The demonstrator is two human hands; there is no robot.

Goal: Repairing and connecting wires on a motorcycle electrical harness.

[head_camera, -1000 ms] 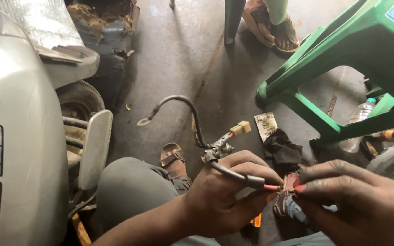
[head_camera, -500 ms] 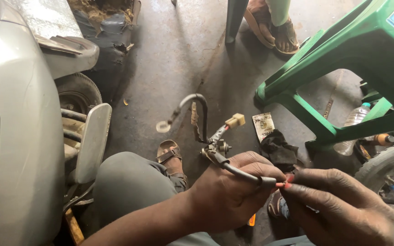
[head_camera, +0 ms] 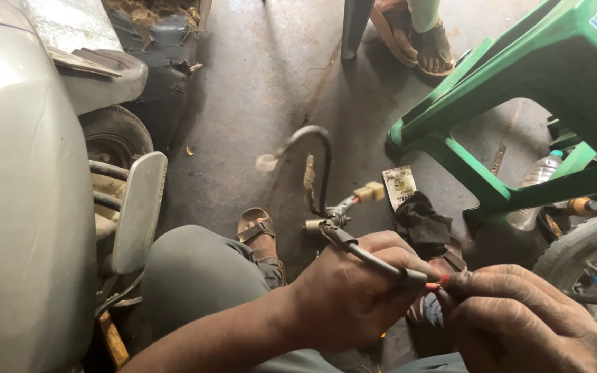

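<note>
My left hand [head_camera: 354, 293] grips a black sheathed wiring cable [head_camera: 374, 261] near its cut end, where thin red and orange wires stick out. My right hand [head_camera: 526, 321] pinches those wire tips between thumb and fingers. The cable runs up from my left hand to a metal fitting [head_camera: 329, 220], a beige plastic connector [head_camera: 369, 191] and a curved black hose [head_camera: 316, 148] ending in a ring terminal. All of this hangs above my knee [head_camera: 195, 276] and the concrete floor.
A grey scooter body [head_camera: 15, 207] with a footrest [head_camera: 136, 211] and small wheel stands at left. A green plastic stool [head_camera: 513, 103] is at right, with a plastic bottle [head_camera: 537, 183], black rag [head_camera: 419, 214] and a tyre [head_camera: 589, 242] nearby. Another person's sandalled foot [head_camera: 416, 34] is at top.
Both hands drifted slightly right and down in view. The hose end swung upward and leftward. My right fingers stay pinched on the wire tips.
</note>
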